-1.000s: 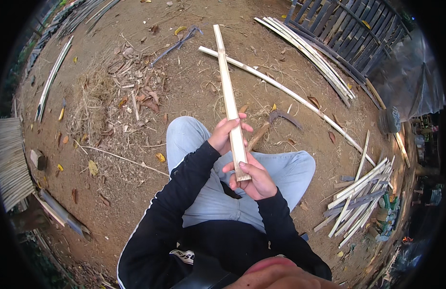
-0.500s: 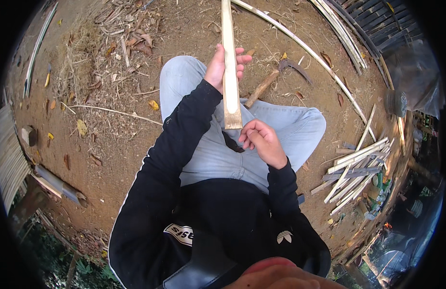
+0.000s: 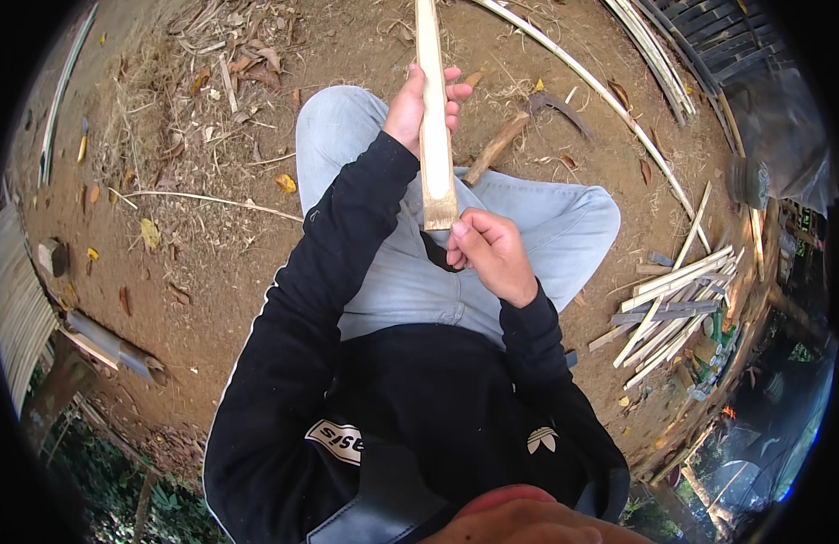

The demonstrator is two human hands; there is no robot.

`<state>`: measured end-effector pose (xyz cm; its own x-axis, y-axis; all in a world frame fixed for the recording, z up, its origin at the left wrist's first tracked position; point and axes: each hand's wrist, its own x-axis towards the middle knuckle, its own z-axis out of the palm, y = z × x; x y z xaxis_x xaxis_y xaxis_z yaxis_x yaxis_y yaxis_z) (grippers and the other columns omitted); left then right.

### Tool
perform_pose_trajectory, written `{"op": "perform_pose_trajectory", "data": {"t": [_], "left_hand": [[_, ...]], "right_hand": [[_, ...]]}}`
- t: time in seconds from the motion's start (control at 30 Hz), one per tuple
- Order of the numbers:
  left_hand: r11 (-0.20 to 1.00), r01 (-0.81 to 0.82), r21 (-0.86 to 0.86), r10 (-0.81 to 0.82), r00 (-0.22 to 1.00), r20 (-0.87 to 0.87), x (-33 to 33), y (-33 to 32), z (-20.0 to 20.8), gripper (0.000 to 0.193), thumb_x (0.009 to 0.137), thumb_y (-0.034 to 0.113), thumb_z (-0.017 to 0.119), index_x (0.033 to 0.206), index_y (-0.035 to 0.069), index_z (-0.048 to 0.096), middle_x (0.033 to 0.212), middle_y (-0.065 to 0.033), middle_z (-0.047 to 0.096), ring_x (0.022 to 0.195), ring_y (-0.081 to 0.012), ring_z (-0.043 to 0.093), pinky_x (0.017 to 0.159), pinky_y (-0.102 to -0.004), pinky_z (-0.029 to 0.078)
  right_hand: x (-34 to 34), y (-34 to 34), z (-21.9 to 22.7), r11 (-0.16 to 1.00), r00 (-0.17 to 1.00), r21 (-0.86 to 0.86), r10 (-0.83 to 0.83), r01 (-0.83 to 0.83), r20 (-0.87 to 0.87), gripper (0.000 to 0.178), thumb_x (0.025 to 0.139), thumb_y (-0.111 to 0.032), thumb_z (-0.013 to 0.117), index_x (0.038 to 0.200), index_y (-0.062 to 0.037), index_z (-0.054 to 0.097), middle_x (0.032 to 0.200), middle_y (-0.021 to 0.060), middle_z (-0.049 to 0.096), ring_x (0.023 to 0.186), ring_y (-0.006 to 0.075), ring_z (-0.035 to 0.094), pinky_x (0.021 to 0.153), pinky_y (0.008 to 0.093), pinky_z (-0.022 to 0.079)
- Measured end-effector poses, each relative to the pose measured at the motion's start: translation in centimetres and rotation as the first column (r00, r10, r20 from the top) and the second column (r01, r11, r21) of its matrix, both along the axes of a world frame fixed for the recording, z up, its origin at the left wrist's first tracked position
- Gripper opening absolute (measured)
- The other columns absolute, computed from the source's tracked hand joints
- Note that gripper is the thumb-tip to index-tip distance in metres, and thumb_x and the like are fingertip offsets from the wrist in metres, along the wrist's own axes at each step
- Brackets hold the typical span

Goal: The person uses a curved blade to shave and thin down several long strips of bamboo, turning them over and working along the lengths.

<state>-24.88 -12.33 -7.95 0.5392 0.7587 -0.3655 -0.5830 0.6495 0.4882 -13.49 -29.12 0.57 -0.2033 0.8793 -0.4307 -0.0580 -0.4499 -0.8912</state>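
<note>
A long, pale, flat strip of split wood or bamboo (image 3: 434, 136) points away from me over my lap, its near end brown and squared off. My left hand (image 3: 409, 113) is closed around its middle, fingers showing on the right side. Close by the near end, my right hand (image 3: 497, 257) is curled, with thumb and forefinger pinched at the strip's corner. Whether the fingertips touch the strip or hold something small cannot be made out. Below that end a dark object (image 3: 440, 253) lies in my lap, partly hidden by the right fingers.
Beyond my right knee lies a curved-blade tool with a wooden handle (image 3: 498, 148). A heap of split strips (image 3: 673, 304) is at the right, a long pale pole (image 3: 610, 95) arcs past it. A yellow-handled knife (image 3: 82, 145) lies far left. Dry leaves and shavings litter the dirt.
My right hand has come slightly closer to the strip's near end, its fingers more tightly curled. The left hand keeps its hold, and the whole view has shifted a little.
</note>
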Motion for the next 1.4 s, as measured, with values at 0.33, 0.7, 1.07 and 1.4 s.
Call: {"op": "perform_pose_trajectory", "data": {"t": [0.33, 0.7, 1.07, 1.4], "left_hand": [[0.999, 0.024, 0.022, -0.023, 0.999, -0.024, 0.0, 0.4, -0.7, 0.063, 0.098, 0.056, 0.020, 0.124, 0.004, 0.046, 0.087, -0.0056, 0.060, 0.058, -0.0080, 0.052, 0.050, -0.0234, 0.048], [0.983, -0.017, 0.182, 0.011, 1.000, 0.029, 0.9, -0.5, 1.4, 0.067, 0.096, 0.059, 0.026, 0.129, 0.002, 0.040, 0.069, -0.0030, 0.052, 0.041, -0.0060, 0.041, 0.037, -0.0215, 0.039], [0.853, -0.083, 0.516, 0.143, 0.987, -0.078, 1.2, -2.1, 2.6, 0.045, 0.100, 0.033, 0.042, 0.130, 0.001, 0.035, 0.070, -0.0107, 0.057, 0.044, -0.0145, 0.054, 0.040, -0.0261, 0.047], [0.435, -0.005, 0.901, 0.241, 0.964, -0.111, -0.3, 6.2, 11.8, 0.070, 0.092, 0.045, 0.050, 0.141, 0.006, 0.019, 0.131, -0.0308, 0.045, 0.117, -0.0400, 0.052, 0.095, -0.0477, 0.047]], "right_hand": [[1.7, -0.8, -2.2, 0.973, 0.996, 0.230, 0.037, -0.016, -0.085, 0.033, 0.098, -0.024, 0.044, 0.074, -0.0024, 0.053, 0.071, 0.0054, 0.057, 0.061, 0.0113, 0.053, 0.058, 0.0240, 0.042], [0.2, -0.7, -4.3, 0.990, 0.955, -0.005, -0.137, 0.140, -0.264, 0.033, 0.101, -0.030, 0.037, 0.088, -0.0046, 0.054, 0.076, -0.0005, 0.057, 0.065, 0.0050, 0.051, 0.060, 0.0216, 0.041], [-0.4, -0.5, -5.3, 0.974, 0.975, 0.114, -0.208, 0.198, 0.082, 0.019, 0.091, -0.010, 0.056, 0.106, 0.0007, 0.053, 0.088, 0.0002, 0.058, 0.075, 0.0057, 0.054, 0.067, 0.0238, 0.045], [3.1, 4.5, -10.6, 0.791, 0.633, 0.609, -0.497, 0.051, 0.593, 0.039, 0.089, -0.025, 0.058, 0.119, -0.0024, 0.049, 0.124, 0.0210, 0.048, 0.113, 0.0355, 0.047, 0.095, 0.0404, 0.039]]}}
